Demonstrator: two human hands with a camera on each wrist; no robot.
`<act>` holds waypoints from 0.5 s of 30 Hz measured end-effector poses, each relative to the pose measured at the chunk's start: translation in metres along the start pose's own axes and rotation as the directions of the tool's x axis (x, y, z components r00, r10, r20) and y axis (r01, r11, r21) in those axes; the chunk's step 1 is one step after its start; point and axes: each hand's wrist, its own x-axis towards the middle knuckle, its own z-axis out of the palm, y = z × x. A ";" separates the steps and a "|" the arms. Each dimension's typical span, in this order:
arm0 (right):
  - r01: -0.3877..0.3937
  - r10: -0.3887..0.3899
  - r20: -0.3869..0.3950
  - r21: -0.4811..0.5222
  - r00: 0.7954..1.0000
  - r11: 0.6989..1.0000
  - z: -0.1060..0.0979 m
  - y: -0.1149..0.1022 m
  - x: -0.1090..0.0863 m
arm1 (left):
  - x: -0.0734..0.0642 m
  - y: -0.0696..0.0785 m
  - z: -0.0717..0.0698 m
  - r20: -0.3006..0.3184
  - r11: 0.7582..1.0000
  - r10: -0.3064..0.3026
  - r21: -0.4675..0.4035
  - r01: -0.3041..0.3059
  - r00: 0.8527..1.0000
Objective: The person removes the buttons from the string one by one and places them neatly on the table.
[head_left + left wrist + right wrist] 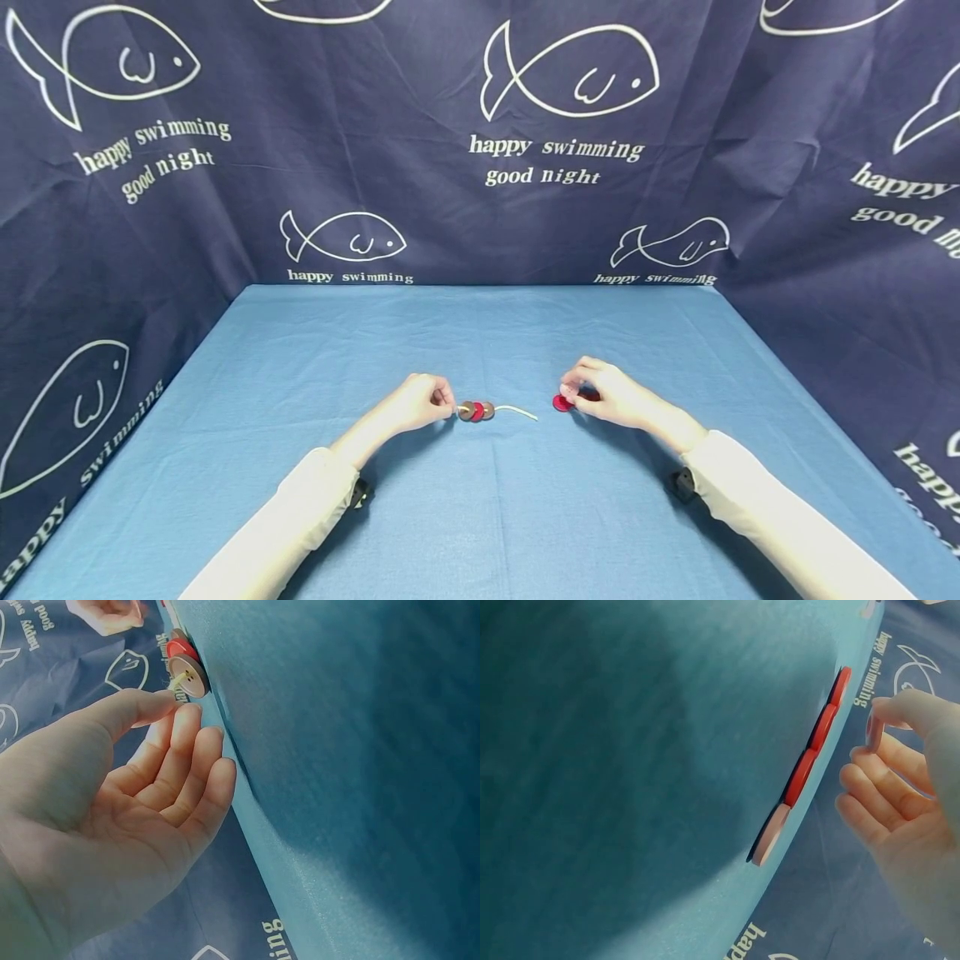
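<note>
While the left hand (422, 402), fingers curved, pinches a cord (514, 407), the right hand (609, 393) pinches a button (874, 732) above the table (487, 517).

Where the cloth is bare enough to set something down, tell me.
Bare blue cloth runs from the dark curtain to the left hand and right hand; nearer, more lies between left sleeve and right sleeve. Mid-table is crowded: threaded buttons on a cord, then, past a narrow gap, loose buttons by the right hand.
</note>
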 end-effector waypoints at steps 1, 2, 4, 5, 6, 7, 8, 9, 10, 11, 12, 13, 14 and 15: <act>-0.001 0.001 -0.002 -0.002 1.000 1.000 0.000 0.000 0.000 | 0.000 0.000 0.000 -0.001 1.000 -0.001 0.005 0.001 1.000; -0.002 0.002 -0.003 -0.003 1.000 1.000 0.000 0.000 -0.001 | 0.000 0.000 0.000 -0.001 1.000 -0.003 0.005 0.003 1.000; -0.005 0.005 -0.005 -0.011 1.000 1.000 0.000 0.001 -0.001 | 0.000 0.000 0.000 -0.002 1.000 0.000 0.012 0.000 1.000; -0.009 0.009 -0.004 -0.015 1.000 1.000 0.000 0.001 -0.001 | 0.000 0.000 0.000 -0.003 1.000 0.002 0.014 -0.002 1.000; -0.014 0.014 -0.003 -0.017 1.000 1.000 0.000 0.001 -0.002 | 0.000 0.000 0.000 -0.004 1.000 0.003 0.013 -0.003 1.000; -0.020 0.020 -0.001 -0.022 1.000 1.000 0.000 0.001 -0.002 | 0.000 0.000 0.000 -0.005 1.000 0.003 0.014 -0.003 1.000; -0.026 0.026 0.003 -0.022 1.000 0.999 -0.001 0.001 -0.002 | 0.000 0.000 -0.001 -0.005 1.000 0.004 0.011 -0.004 1.000; -0.030 0.030 0.005 -0.024 1.000 0.999 -0.001 0.002 -0.002 | 0.000 0.000 -0.001 -0.005 1.000 0.006 0.014 -0.006 1.000; -0.036 0.036 0.009 -0.023 0.999 0.999 -0.002 0.002 -0.003 | -0.001 0.001 -0.001 -0.005 1.000 0.005 0.012 -0.005 1.000; -0.041 0.041 0.012 -0.023 0.999 0.999 -0.003 0.002 -0.003 | -0.001 0.001 -0.001 -0.005 1.000 0.005 0.012 -0.005 1.000; -0.043 0.044 0.015 -0.021 0.999 0.999 -0.003 0.002 -0.003 | -0.001 0.001 -0.001 -0.005 1.000 0.006 0.014 -0.006 1.000; -0.049 0.049 0.017 -0.020 0.999 0.999 -0.004 0.002 -0.003 | -0.001 0.001 -0.001 -0.005 1.000 0.007 0.016 -0.007 1.000; -0.051 0.051 0.019 -0.018 0.999 0.999 -0.004 0.002 -0.004 | -0.001 0.001 -0.001 -0.005 1.000 0.008 0.015 -0.008 1.000; -0.053 0.054 0.021 -0.018 0.998 0.998 -0.005 0.002 -0.004 | -0.001 0.001 -0.001 -0.005 1.000 0.009 0.016 -0.009 1.000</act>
